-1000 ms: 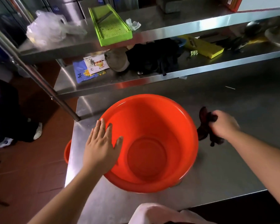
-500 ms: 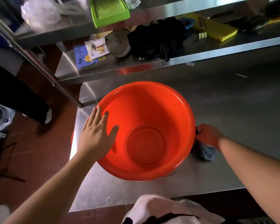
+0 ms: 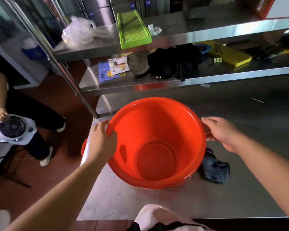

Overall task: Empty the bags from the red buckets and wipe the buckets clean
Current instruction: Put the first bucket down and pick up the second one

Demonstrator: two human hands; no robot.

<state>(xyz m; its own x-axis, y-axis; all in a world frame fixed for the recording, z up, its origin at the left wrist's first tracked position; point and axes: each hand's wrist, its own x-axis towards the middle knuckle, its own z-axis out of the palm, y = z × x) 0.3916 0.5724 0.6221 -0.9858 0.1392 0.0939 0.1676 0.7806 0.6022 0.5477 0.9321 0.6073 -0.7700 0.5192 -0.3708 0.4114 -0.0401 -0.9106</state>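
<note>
An empty red bucket [image 3: 157,130] stands upright on the steel table [image 3: 240,189]. My left hand [image 3: 101,142] grips its left rim, thumb hooked inside the wall. At the right rim my right hand [image 3: 221,132] has its fingers curled round the bucket's handle. A dark crumpled cloth [image 3: 214,168] lies on the table just right of the bucket's base, apart from both hands. The edge of a second red bucket [image 3: 83,148] shows below the table's left edge, mostly hidden by my left arm.
Two steel shelves rise behind the table, holding a green tray [image 3: 133,29], a clear plastic bag [image 3: 78,31], black fabric [image 3: 175,62] and a yellow slicer [image 3: 230,54]. A shelf post [image 3: 83,97] stands at the table's left corner. A person [image 3: 15,117] sits on the floor at left.
My right hand let go of the cloth, which now lies on the table, and moved up to the bucket's right handle. My left hand went from lying flat to gripping the rim.
</note>
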